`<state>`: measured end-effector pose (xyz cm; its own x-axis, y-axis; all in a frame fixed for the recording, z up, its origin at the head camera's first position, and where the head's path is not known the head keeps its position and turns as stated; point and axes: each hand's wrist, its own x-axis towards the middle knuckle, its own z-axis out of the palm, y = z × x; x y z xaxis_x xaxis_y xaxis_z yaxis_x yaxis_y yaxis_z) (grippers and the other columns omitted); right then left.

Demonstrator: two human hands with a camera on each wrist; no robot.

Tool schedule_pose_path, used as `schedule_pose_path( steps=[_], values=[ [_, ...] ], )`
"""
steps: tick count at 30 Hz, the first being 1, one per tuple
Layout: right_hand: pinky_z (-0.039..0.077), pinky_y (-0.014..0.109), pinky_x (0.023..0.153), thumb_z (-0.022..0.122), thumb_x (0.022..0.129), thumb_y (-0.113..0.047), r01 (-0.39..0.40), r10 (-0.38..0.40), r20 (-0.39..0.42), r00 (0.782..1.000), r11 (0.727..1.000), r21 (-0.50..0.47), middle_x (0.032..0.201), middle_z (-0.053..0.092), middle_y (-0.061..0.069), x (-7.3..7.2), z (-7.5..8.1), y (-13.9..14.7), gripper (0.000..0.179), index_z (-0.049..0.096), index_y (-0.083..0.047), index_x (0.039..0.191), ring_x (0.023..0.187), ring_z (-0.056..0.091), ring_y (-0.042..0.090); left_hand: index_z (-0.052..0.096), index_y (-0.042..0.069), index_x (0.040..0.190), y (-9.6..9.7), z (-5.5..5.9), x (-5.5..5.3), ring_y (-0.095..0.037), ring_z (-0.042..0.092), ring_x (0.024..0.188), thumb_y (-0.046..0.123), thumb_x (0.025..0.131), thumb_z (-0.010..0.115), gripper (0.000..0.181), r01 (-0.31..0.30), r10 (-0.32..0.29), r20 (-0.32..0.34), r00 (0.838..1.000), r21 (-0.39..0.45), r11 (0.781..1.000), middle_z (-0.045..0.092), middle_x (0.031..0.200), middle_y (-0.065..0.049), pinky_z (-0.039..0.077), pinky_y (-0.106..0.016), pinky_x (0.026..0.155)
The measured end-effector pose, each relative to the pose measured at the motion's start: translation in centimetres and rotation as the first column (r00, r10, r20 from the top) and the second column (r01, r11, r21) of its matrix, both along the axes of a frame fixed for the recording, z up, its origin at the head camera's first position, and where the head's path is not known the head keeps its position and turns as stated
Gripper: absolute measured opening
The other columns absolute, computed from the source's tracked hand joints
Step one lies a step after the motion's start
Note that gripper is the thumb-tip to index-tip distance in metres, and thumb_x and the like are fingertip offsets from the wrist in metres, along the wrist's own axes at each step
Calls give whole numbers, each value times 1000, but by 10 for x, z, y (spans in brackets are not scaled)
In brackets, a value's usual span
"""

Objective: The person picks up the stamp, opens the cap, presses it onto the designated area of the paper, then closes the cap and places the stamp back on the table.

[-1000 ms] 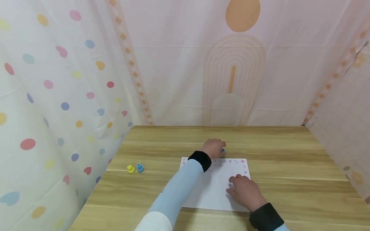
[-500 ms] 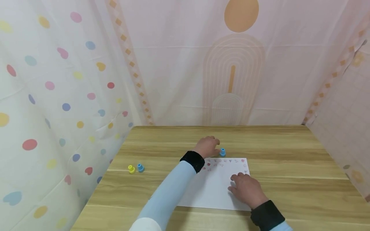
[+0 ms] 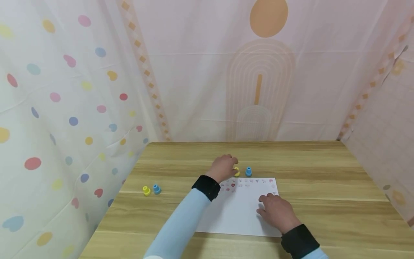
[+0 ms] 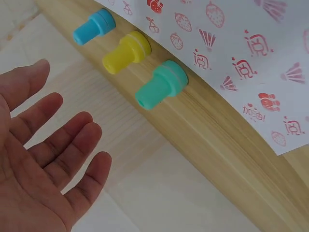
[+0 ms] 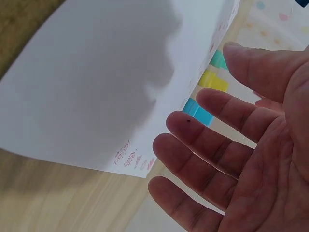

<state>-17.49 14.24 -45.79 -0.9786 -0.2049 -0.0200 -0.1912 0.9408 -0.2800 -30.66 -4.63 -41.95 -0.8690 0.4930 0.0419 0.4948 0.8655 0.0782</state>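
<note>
My left hand (image 3: 222, 168) reaches over the far edge of a white sheet of paper (image 3: 239, 216), fingers loosely spread and holding nothing. Close to it a blue stamp (image 3: 248, 171) and a yellow stamp (image 3: 237, 172) stand on the table. The left wrist view adds a green stamp (image 4: 164, 84) in the same row; in the head view my left hand hides it. Small red and pink prints run along the sheet's far part. My right hand (image 3: 277, 213), also holding nothing, hovers or rests at the sheet's right side with relaxed fingers; contact is hard to tell.
Left of the sheet stand another yellow stamp (image 3: 146, 190) and another blue stamp (image 3: 156, 189). The wooden table (image 3: 323, 187) ends at a patterned curtain (image 3: 194, 72) behind and at the left.
My left hand has moved left along the sheet's far edge, off the blue stamp, and the yellow stamp beside it has come into sight. My right hand has barely moved.
</note>
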Motion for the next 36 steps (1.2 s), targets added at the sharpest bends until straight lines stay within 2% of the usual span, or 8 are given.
schedule_pose_path(
  steps=[8,13,19,22,28,36],
  values=[
    [53,46,77,77,86,-21,7,-7,21,1000,1000,-17,96,66,12,-1,0,0,31,69,-3,110,84,60,25,68,10,122,-19,-2,17,-22,61,100,24,91,74,34,-100,99,29,995,36,994,67,111,-7,51,-37,90],
    [53,49,80,77,86,-21,3,-3,29,1000,1000,-16,99,66,12,-3,-1,1,32,69,-3,111,87,61,27,68,7,121,-34,-2,29,-26,62,99,20,88,76,36,-179,176,57,983,55,982,67,109,-11,52,-40,88],
    [52,49,81,77,86,-22,2,-1,33,999,1000,-11,100,66,13,-4,0,1,33,69,-2,112,87,60,27,69,3,118,-57,-5,38,-27,63,94,16,86,78,36,-242,241,15,970,110,964,68,105,-14,54,-39,82],
    [53,49,80,77,86,-22,1,0,30,1000,1000,-9,99,66,12,-4,0,2,34,69,-3,112,86,59,26,69,1,116,-71,-8,40,-28,65,92,16,85,78,36,-286,288,3,958,124,950,69,103,-15,55,-39,80],
    [53,47,79,77,86,-22,-9,9,35,999,1000,-10,98,66,12,-4,0,2,33,69,-3,112,84,58,25,69,1,112,-102,-15,42,-28,65,85,16,87,76,30,-398,399,24,917,130,908,69,97,-14,55,-40,67],
    [54,45,78,78,86,-21,-15,16,20,1000,1000,-17,97,66,12,-3,0,3,33,69,-2,111,83,58,24,69,1,112,-138,-16,44,-31,64,84,19,88,75,30,-495,495,27,868,117,861,69,98,-16,54,-45,68]
  ],
)
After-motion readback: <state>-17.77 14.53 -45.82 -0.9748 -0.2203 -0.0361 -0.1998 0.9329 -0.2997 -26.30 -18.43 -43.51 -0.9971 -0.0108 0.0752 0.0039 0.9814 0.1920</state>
